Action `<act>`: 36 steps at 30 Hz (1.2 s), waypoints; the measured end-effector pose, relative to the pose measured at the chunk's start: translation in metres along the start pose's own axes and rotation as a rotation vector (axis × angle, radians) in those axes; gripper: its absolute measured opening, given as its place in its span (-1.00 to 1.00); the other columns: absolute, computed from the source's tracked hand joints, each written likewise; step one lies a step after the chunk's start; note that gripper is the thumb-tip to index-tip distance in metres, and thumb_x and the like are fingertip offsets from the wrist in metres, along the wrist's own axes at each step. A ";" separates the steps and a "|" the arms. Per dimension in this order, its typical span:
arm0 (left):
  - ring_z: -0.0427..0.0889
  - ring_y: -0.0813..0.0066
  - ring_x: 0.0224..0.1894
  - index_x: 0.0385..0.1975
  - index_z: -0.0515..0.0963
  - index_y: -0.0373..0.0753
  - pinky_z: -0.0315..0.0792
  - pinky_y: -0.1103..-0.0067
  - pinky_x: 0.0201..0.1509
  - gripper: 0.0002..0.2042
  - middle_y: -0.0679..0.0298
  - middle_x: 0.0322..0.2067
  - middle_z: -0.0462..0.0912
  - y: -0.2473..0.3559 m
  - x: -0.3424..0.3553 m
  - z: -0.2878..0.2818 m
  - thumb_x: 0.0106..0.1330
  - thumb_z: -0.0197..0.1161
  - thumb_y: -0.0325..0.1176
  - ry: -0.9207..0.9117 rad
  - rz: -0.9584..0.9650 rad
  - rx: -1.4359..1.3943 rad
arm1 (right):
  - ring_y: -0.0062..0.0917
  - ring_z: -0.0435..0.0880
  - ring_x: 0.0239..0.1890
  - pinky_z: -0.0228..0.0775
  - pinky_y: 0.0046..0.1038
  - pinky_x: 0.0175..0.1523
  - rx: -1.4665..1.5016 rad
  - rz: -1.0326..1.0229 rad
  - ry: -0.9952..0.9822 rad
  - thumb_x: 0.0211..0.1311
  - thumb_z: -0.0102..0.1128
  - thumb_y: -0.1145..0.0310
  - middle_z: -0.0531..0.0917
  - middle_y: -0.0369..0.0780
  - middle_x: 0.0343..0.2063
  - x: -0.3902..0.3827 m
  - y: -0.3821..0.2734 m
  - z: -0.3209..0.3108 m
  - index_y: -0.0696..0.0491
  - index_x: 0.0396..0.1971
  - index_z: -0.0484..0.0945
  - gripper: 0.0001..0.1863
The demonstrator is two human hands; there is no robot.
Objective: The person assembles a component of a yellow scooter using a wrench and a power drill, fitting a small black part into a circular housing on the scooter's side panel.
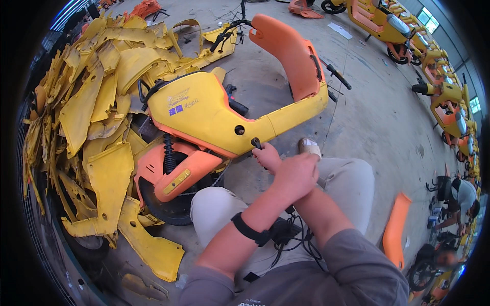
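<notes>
My forearms cross in front of the scooter. My right hand [267,157] is closed on a dark wrench-like tool [256,143], its rounded end sticking up by the lower edge of the yellow side panel [204,109]. Over the right forearm lies my left hand [298,176], fingers bent round it and partly hidden. The electric scooter [176,173], yellow and orange, stands across in front of me with its rear wheel at my left knee. Its orange front shield [286,51] rises at the far right end. A round hole shows in the panel near the tool.
A tall heap of yellow body panels [97,92] fills the left side. An orange panel [396,229] lies on the floor to my right. Parked scooters [449,109] line the right wall. Another person [462,201] bends down at far right. Black cables [293,237] hang at my lap.
</notes>
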State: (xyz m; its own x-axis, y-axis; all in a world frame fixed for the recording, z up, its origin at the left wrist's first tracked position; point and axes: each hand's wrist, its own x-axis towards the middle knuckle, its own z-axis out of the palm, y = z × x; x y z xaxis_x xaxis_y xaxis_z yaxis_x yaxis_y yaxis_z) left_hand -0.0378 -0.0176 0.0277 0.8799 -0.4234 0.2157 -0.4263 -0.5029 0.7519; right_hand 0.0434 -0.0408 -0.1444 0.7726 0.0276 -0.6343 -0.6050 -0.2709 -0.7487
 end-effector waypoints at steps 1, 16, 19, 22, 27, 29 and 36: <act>0.64 0.04 -0.26 -0.23 0.59 -0.26 0.49 0.24 -0.17 -0.82 0.09 -0.35 0.64 0.002 0.001 0.004 0.24 0.14 -0.37 -0.042 0.024 0.003 | -0.24 0.67 -0.35 0.48 -0.28 -0.22 -0.090 -0.193 0.146 0.11 0.24 0.28 0.67 -0.02 -0.42 0.001 0.000 0.002 0.21 -0.31 0.54 -0.71; 0.64 0.09 -0.29 -0.27 0.57 -0.27 0.49 0.23 -0.21 -0.84 0.13 -0.35 0.63 0.002 0.023 0.010 0.22 0.16 -0.37 -0.100 0.044 0.011 | 0.02 0.63 -0.28 0.44 -0.13 -0.16 -0.294 -0.508 0.408 0.19 0.22 0.25 0.63 0.10 -0.39 0.007 -0.033 0.022 0.22 -0.23 0.48 -0.68; 0.63 0.08 -0.30 -0.29 0.57 -0.26 0.49 0.23 -0.21 -0.86 0.13 -0.37 0.63 -0.001 0.024 0.013 0.21 0.17 -0.38 -0.045 0.092 -0.036 | 0.04 0.63 -0.28 0.43 -0.08 -0.15 -0.268 -0.544 0.412 0.17 0.22 0.28 0.63 0.10 -0.39 0.017 -0.028 0.023 0.22 -0.22 0.48 -0.68; 0.63 0.09 -0.32 -0.30 0.57 -0.26 0.49 0.25 -0.22 -0.87 0.12 -0.40 0.63 -0.005 0.026 0.011 0.21 0.17 -0.40 -0.014 0.049 -0.002 | -0.18 0.65 -0.34 0.47 -0.20 -0.21 -0.212 -0.536 0.416 0.18 0.21 0.29 0.64 0.00 -0.41 0.024 -0.018 0.019 0.23 -0.13 0.48 -0.64; 0.63 0.08 -0.35 -0.31 0.57 -0.27 0.50 0.27 -0.23 -0.87 0.11 -0.42 0.63 -0.016 0.024 -0.002 0.20 0.18 -0.41 0.013 0.038 0.009 | -0.65 0.51 -0.57 0.38 -0.58 -0.55 0.555 -0.093 0.211 0.38 0.07 0.30 0.52 -0.29 -0.52 0.013 -0.023 0.009 0.12 0.08 0.41 -0.65; 0.63 0.09 -0.35 -0.31 0.58 -0.27 0.50 0.28 -0.23 -0.87 0.11 -0.42 0.62 -0.013 0.024 0.001 0.20 0.18 -0.41 0.011 0.056 0.002 | -0.64 0.49 -0.59 0.36 -0.56 -0.56 0.501 -0.130 0.233 0.38 0.06 0.29 0.52 -0.28 -0.51 0.015 -0.012 -0.005 0.13 0.07 0.41 -0.65; 0.63 0.10 -0.36 -0.33 0.57 -0.28 0.49 0.28 -0.24 -0.88 0.12 -0.44 0.62 -0.011 0.021 0.007 0.18 0.18 -0.42 0.010 0.084 -0.025 | -0.64 0.46 -0.57 0.37 -0.55 -0.50 0.605 -0.242 0.471 0.43 -0.09 0.32 0.50 -0.26 -0.47 0.020 -0.003 -0.020 0.16 0.02 0.38 -0.71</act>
State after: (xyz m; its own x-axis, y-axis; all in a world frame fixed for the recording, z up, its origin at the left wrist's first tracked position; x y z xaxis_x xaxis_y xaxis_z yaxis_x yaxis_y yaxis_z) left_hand -0.0162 -0.0266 0.0195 0.8435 -0.4556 0.2846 -0.4933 -0.4473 0.7461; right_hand 0.0647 -0.0584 -0.1514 0.8139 -0.4269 -0.3940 -0.3052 0.2628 -0.9153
